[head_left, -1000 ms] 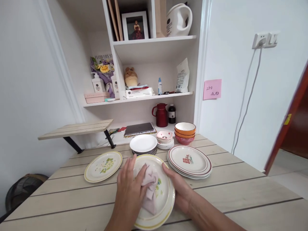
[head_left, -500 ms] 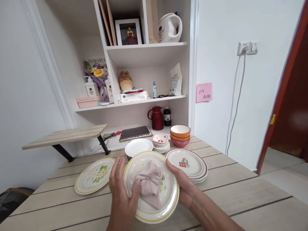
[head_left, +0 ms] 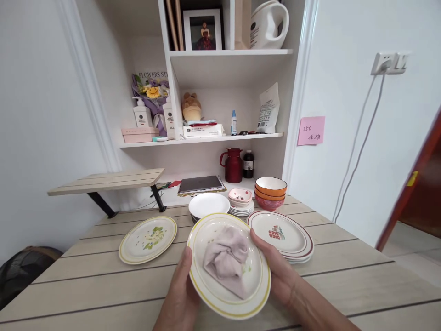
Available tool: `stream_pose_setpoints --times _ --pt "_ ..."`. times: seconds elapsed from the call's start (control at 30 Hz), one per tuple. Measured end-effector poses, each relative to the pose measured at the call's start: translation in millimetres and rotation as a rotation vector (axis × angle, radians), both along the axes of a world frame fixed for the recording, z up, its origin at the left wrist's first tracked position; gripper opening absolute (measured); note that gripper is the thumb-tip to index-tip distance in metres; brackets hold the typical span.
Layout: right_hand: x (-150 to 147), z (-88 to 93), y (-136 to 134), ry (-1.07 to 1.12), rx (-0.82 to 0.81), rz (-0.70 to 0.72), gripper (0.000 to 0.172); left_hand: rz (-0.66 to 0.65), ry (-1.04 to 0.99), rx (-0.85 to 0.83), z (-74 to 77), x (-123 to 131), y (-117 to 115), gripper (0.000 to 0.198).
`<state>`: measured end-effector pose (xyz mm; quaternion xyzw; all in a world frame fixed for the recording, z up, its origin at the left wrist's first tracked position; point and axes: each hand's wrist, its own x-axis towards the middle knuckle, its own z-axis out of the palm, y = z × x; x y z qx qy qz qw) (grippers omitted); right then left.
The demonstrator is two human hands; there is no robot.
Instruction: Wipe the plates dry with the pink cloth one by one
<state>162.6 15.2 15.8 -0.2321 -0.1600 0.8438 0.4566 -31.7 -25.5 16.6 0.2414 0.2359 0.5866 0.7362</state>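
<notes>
Between my hands a white plate (head_left: 257,294) with yellow rim lines is held up, tilted toward me above the table. A crumpled pale pink cloth (head_left: 227,262) lies on it, covering most of its green print. My left hand (head_left: 181,285) grips the left edge, thumb on the rim and fingers hidden underneath. At the right edge, my right hand (head_left: 277,264) is closed on the plate with its thumb over the rim. A similar yellow-rimmed plate (head_left: 149,240) rests on the table to the left. Red-rimmed plates (head_left: 282,235) are stacked to the right.
Behind stand white bowls or dishes (head_left: 209,205), small dishes (head_left: 240,196) and stacked orange and red bowls (head_left: 270,192). A raised wooden shelf (head_left: 106,180) is at the left. Farther back are a laptop (head_left: 201,184), a red jug (head_left: 233,165) and a dark bottle (head_left: 248,164).
My left hand has gone from the cloth to the plate's left edge and now grips it. The cloth stays on the plate. The camera view has shifted, moving the scene rightward.
</notes>
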Motion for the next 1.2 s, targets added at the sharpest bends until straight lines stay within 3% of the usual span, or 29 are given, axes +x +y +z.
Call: stream_pose_setpoints --times 0.17,0.3,0.4,0.57,0.7,0.73,0.87,0.97,1.07,1.2 --pt "-4 -3.0 -3 -0.106 0.033 0.082 0.06 -0.12 -0.06 -0.204 -1.7 2 -7 0.057" --pt "-2 -1.4 -5 -0.332 0.125 0.026 0.058 -0.17 -0.059 -0.237 -5.2 0 -1 0.053" --pt "3 1.1 -4 -0.649 0.317 -0.104 0.06 -0.195 -0.068 -0.213 -8.9 -2 2 0.05" --pt "13 6.1 -3 -1.362 0.831 -0.428 0.061 -0.252 -0.093 -0.216 -14.3 -1 4 0.052" --pt "21 17.5 -19 -1.424 1.145 -0.763 0.048 -0.329 -0.162 -0.206 -15.4 1 4 0.052" --pt "21 20.0 -24 -1.392 1.229 -0.758 0.045 -0.343 -0.18 -0.192 -14.8 1 4 0.052" --pt "11 23.3 -42 -1.421 1.552 -0.296 0.057 -0.382 -0.199 -0.166 -11.7 2 2 0.052" --pt "-6 19.6 -45 -1.663 1.478 -0.065 0.057 -0.415 -0.178 -0.206 -11.0 4 0 0.053" --pt "-18 13.5 -41 -1.748 1.399 -0.044 0.044 -0.414 -0.136 -0.225 -10.9 8 -1 0.054" --pt "-14 9.1 -28 -1.744 1.317 -0.227 0.052 -0.451 -0.094 -0.234 -10.8 10 -2 0.059"
